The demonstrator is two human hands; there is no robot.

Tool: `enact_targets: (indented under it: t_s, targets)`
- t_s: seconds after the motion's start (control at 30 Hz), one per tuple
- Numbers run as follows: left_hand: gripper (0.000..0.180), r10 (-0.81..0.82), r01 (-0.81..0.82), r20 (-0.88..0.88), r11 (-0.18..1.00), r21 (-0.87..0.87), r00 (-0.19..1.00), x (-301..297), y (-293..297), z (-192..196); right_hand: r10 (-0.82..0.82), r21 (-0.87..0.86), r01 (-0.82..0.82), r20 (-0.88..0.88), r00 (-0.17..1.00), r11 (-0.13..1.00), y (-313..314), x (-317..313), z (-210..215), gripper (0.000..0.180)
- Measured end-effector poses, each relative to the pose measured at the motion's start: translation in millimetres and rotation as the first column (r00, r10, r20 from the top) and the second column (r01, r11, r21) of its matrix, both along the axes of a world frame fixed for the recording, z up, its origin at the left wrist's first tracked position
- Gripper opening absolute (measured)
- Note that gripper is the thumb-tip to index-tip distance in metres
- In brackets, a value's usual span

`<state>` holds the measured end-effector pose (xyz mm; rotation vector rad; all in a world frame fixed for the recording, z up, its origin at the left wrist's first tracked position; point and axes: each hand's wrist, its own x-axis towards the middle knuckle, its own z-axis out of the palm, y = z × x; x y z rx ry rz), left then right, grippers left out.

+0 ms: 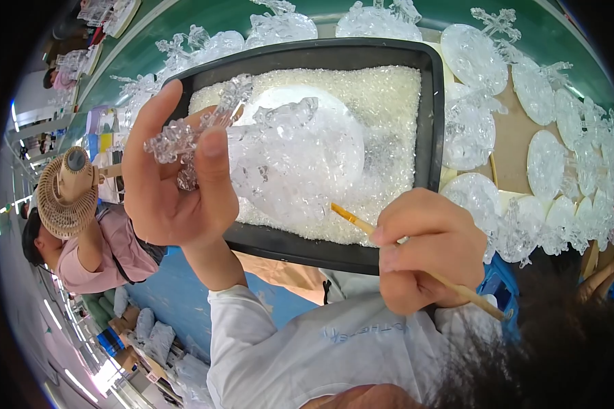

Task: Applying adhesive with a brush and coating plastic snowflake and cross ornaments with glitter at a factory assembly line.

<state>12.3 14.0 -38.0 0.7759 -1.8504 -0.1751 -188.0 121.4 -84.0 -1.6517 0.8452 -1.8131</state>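
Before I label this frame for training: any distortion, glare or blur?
Head view: fisheye bends the black tray edges and darkens the corners; the clear ornament in the left hand glares white; the dark hair at lower right is blurred.

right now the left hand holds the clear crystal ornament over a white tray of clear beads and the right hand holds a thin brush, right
Not quite: the tray is black, not white, as the head view shows. The rest holds: the left hand holds the clear crystal ornament over the clear beads, and the right hand holds a thin brush.
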Motion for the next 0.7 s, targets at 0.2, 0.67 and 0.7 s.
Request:
enact_targets:
  t_s: [0.2, 0.67, 0.7]
  targets:
    - [0.037, 0.061, -0.061, -0.002, 0.998, -0.005, 0.998, -2.2, -4.6, 2.5, -0.092, -0.171, 0.082, -0.052, 0.994, 0.982, -6.2, 4.9, 0.5, 0.009]
    - [0.035, 0.109, -0.106, -0.043, 0.992, 0.069, 0.993, -6.3, -7.7, 3.8, -0.04, -0.169, 0.022, -0.099, 0.994, 0.985, -6.2, 8.8, 2.2, 0.024]
    - [0.035, 0.119, -0.116, -0.034, 0.99, 0.085, 0.992, -5.4, -6.9, 4.0, -0.035, -0.169, 0.018, -0.099, 0.995, 0.985, -6.1, 9.7, 2.9, 0.024]
